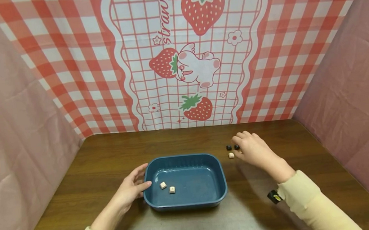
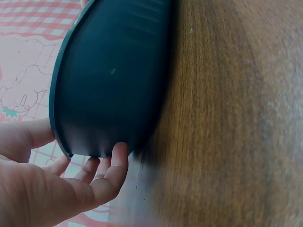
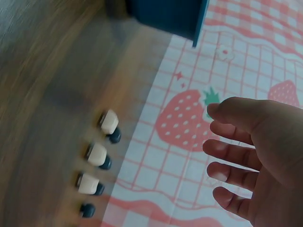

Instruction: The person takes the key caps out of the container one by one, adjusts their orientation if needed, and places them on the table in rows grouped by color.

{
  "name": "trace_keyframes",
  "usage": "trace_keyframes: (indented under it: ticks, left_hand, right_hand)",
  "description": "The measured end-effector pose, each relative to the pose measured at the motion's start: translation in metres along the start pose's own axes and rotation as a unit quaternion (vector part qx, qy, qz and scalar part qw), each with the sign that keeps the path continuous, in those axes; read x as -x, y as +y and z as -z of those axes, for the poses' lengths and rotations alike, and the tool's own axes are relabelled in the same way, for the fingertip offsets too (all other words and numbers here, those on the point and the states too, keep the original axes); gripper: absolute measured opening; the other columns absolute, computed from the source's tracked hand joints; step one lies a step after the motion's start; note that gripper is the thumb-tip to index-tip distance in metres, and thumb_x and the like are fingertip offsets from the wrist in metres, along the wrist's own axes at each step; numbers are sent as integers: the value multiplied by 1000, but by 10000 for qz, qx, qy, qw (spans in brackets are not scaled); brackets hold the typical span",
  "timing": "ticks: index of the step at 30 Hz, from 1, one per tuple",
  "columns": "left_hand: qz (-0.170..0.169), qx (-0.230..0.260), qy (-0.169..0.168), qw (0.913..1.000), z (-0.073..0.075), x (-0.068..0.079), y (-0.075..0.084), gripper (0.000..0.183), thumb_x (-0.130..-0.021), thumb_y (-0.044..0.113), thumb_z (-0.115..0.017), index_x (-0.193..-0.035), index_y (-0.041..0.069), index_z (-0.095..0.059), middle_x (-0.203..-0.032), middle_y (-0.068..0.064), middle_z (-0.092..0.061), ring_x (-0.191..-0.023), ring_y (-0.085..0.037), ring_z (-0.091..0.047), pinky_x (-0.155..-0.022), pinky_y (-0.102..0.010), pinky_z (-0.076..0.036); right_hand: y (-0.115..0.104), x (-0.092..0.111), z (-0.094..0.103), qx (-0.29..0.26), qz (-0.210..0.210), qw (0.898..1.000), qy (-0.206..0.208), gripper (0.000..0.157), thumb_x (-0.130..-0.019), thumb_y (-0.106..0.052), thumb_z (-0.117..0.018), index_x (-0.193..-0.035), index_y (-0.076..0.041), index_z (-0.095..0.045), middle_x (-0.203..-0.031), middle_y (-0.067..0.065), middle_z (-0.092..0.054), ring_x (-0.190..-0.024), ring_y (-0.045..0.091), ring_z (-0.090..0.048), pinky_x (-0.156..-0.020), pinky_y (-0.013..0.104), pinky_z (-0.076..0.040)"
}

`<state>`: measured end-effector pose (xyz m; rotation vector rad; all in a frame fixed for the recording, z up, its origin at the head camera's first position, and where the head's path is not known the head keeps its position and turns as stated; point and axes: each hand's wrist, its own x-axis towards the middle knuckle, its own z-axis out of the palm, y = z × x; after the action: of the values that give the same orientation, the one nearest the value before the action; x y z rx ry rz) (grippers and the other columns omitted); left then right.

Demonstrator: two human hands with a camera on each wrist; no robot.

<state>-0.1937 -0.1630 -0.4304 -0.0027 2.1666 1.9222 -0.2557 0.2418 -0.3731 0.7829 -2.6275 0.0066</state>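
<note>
A blue rectangular plastic tub (image 1: 186, 204) stands on the table, with two white keycaps (image 1: 172, 190) lying at its left inside. My left hand (image 1: 130, 191) holds the tub's left end, thumb over the rim and fingers against the outer wall, as the left wrist view also shows. To the right of the tub, my right hand (image 1: 255, 151) hovers over a small group of keycaps with its fingers loosely bent and nothing in them. White keycaps (image 3: 97, 155) and black keycaps (image 3: 87, 210) stand in two rows there; in the head view the hand hides part of the group.
The brown wooden table (image 1: 110, 160) meets a strawberry-patterned cloth (image 1: 184, 107) hanging at the back. Pink curtains (image 1: 341, 81) close off both sides.
</note>
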Motion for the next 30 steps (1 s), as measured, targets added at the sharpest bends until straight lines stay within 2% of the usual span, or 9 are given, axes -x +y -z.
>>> trace_keyframes:
  ticks: [13, 20, 26, 30]
  left_hand:
    - [-13, 43, -24, 10000, 0, 1, 0, 60, -91, 0, -57, -145, 11, -33, -141, -23, -40, -116, -35, -51, -71, -40, -54]
    - [8, 19, 30, 10000, -1, 1, 2, 59, -91, 0, -57, -144, 11, -35, -141, -23, -40, -115, -35, -52, -72, -40, -54]
    - [6, 67, 39, 10000, -2, 1, 3, 59, -91, 0, -57, -144, 11, -35, -141, -23, -40, -115, -36, -51, -72, -40, -54]
    - [-1, 59, 49, 10000, -2, 1, 2, 59, -91, 0, -57, -144, 11, -35, -141, -23, -40, -115, -35, -51, -71, -39, -54]
  right_hand:
    - [-40, -5, 9, -328, 141, 9973, 634, 24, -74, -21, -78, -92, -12, -65, -87, 1, -61, -81, 21, -54, -65, 36, -41]
    - [-72, -13, 13, -567, 275, 9960, 629, 27, -77, -26, -77, -98, -13, -65, -94, 0, -62, -87, 20, -55, -70, 37, -43]
    - [-97, -19, 14, -803, 543, 9926, 735, 28, -78, -27, -77, -100, -15, -65, -94, -2, -61, -86, 17, -54, -70, 35, -43]
    - [-110, -21, 10, -910, 674, 9915, 642, 27, -80, -29, -75, -101, -17, -64, -96, -4, -60, -86, 15, -53, -71, 33, -44]
